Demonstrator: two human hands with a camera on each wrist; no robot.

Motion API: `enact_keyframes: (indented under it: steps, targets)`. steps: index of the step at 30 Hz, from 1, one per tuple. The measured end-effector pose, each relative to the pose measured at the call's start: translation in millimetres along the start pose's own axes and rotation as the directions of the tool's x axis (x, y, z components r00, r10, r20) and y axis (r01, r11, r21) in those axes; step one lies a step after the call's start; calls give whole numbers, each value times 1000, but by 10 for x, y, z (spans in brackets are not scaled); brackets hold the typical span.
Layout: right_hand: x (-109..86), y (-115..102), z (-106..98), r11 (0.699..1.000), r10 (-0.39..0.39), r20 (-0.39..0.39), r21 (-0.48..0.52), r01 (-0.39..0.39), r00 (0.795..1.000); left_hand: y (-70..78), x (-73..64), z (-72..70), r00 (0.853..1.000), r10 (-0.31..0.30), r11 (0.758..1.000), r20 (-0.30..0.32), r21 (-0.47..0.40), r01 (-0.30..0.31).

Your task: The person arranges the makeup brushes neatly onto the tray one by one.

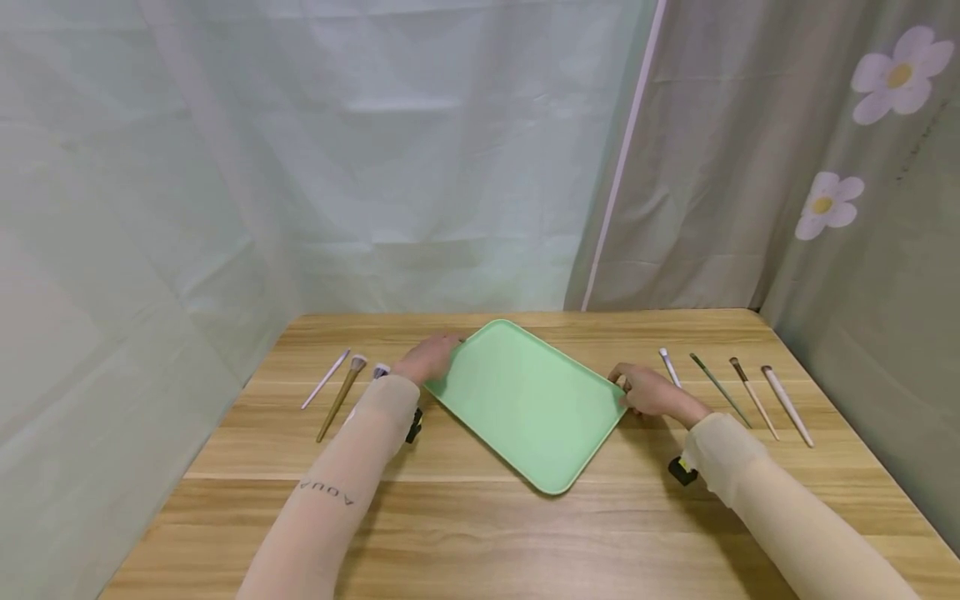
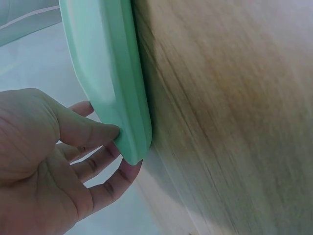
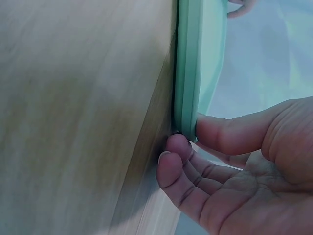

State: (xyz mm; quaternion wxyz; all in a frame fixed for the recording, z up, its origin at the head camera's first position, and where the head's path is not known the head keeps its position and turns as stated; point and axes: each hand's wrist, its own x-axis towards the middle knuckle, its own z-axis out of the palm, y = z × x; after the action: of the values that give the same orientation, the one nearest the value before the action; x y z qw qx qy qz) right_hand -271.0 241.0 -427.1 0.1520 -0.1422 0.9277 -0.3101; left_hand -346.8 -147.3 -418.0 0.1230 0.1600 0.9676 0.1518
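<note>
A light green rectangular tray (image 1: 528,404) lies turned at an angle on the wooden table, between both hands. My left hand (image 1: 429,358) grips its left corner; in the left wrist view the thumb (image 2: 100,133) presses the rim and the other fingers curl about the outer edge. At the right corner my right hand (image 1: 648,389) pinches the tray, with the thumb (image 3: 227,133) on the rim and curled fingertips (image 3: 171,169) at its underside, close to the tabletop. The tray's edge (image 3: 188,73) sits at or very near the wood in the right wrist view.
Left of the tray lie a thin purple brush (image 1: 326,379), a brown-handled makeup brush (image 1: 341,400) and a brush (image 1: 381,370) mostly hidden by the left arm. Several brushes lie at right, including a green one (image 1: 720,387) and a pale thick one (image 1: 787,406). Curtains (image 1: 450,167) hang behind the table.
</note>
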Motion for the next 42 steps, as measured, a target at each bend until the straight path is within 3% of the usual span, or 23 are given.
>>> enact_keyframes:
  steps: [15, 19, 24, 35, 42]
  targets:
    - [25, 70, -27, 1000, 3, -30, 11, -3, 1000, 21, -35, 0, 1000, 10, 1000, 8, -8, -10]
    - [-61, 14, -23, 999, 49, -34, -4, -50, 998, 27, -42, -8, 1000, 13, 1000, 12, -14, -13]
    - [-158, -107, 29, 990, 130, -15, 56, -129, 991, 28, -36, -37, 1000, 10, 1000, 23, -9, -10]
    - [-178, -199, 138, 988, 150, -12, 47, -149, 989, -51, 76, 0, 999, 22, 999, 28, 30, -23]
    - [-130, -169, 118, 987, 160, -27, 24, -159, 987, -55, 40, 3, 999, 10, 1000, 36, 14, -11]
